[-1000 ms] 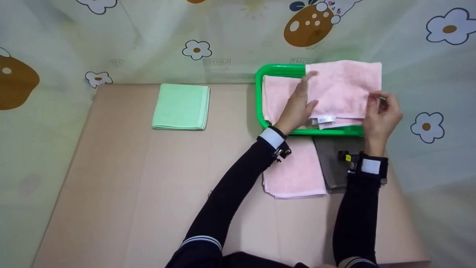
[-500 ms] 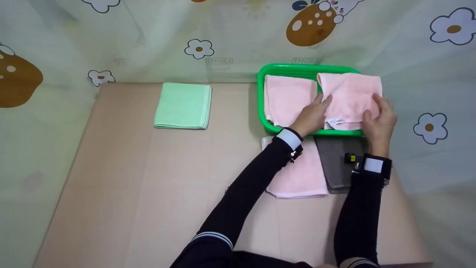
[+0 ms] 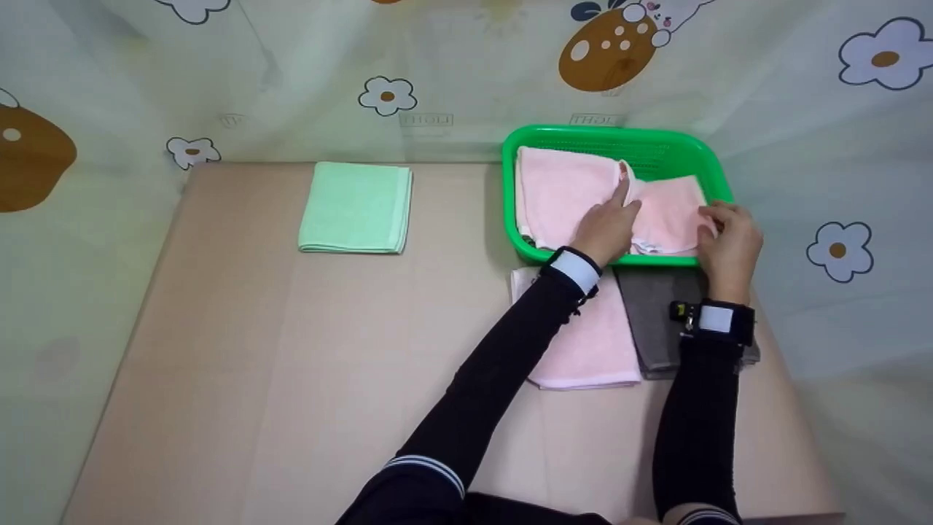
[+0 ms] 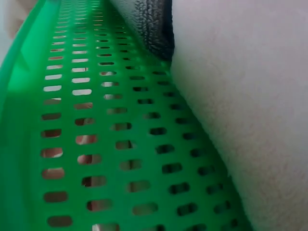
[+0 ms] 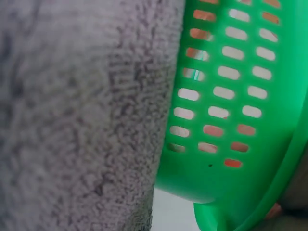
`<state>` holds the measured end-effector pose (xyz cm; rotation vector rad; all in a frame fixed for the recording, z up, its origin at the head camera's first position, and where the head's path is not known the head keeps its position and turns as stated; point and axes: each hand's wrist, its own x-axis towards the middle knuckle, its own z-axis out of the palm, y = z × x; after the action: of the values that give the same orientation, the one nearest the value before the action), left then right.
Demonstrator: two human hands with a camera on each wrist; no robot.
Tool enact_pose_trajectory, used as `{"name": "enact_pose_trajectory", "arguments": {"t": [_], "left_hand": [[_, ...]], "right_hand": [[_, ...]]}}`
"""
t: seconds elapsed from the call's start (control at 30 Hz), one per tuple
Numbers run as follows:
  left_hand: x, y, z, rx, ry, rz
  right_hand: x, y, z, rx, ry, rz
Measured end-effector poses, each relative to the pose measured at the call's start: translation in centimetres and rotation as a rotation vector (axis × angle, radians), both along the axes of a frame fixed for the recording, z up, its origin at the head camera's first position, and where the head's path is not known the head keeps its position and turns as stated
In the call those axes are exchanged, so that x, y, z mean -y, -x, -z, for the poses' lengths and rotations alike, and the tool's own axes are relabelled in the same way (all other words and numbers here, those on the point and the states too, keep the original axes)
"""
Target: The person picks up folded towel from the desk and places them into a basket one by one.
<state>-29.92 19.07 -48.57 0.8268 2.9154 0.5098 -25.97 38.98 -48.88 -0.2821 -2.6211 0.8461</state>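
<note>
In the head view a green plastic basket [image 3: 612,133] holds two folded pink towels, one on the left [image 3: 565,193] and one on the right [image 3: 669,211]. My left hand [image 3: 603,232] reaches over the basket's front rim. Its extended index finger touches the place where the two towels meet. At the right towel's right edge is my right hand [image 3: 732,248], its fingers bent loosely and its thumb apart from them. Some fingertips are hidden. The wrist views show mostly the slotted basket wall [image 4: 29,96], with a pale towel [image 4: 260,96] and grey cloth [image 5: 86,115] close to the cameras.
A folded mint-green towel [image 3: 355,208] lies at the table's back left. In front of the basket, partly under my forearms, lie another pink towel [image 3: 590,343] and a dark grey towel [image 3: 656,321]. A patterned curtain [image 3: 291,80] hangs behind the table [image 3: 328,364].
The right pink towel has come down from above the basket into its right side, uncovering the back rim. My left hand has shifted right, and my right hand has moved slightly left and lower.
</note>
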Motion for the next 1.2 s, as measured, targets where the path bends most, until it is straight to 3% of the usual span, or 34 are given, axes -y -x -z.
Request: {"name": "enact_pose_trajectory", "arguments": {"t": [0.17,0.27,0.37,0.47,0.57,0.67,0.9,1.2], "left_hand": [[-0.2,0.2,0.2,-0.09,0.098,0.04],[-0.3,0.2,0.3,-0.077,0.191,0.083],[-0.2,0.1,0.4,-0.043,0.22,0.077],[-0.1,0.0,0.4,-0.041,0.205,0.055],[-0.1,-0.1,0.3,-0.052,0.198,0.051],[0.0,-0.2,0.4,-0.065,0.212,0.059],[0.4,0.0,0.3,-0.038,0.187,0.043],[0.6,0.1,0.2,-0.017,0.254,0.068]], "right_hand": [[0.6,-0.2,-0.1,-0.015,-0.07,-0.003],[1.7,-0.2,-0.1,0.04,-0.111,-0.112],[3.2,0.1,-0.3,0.159,-0.156,-0.255],[4.1,0.2,-0.7,0.38,-0.22,-0.313],[4.2,0.3,-1.0,0.565,-0.294,-0.3],[4.2,0.4,-1.2,0.647,-0.336,-0.283],[4.8,0.6,-1.5,0.715,-0.342,-0.218],[5.0,0.8,-1.4,0.723,-0.348,-0.187]]}}
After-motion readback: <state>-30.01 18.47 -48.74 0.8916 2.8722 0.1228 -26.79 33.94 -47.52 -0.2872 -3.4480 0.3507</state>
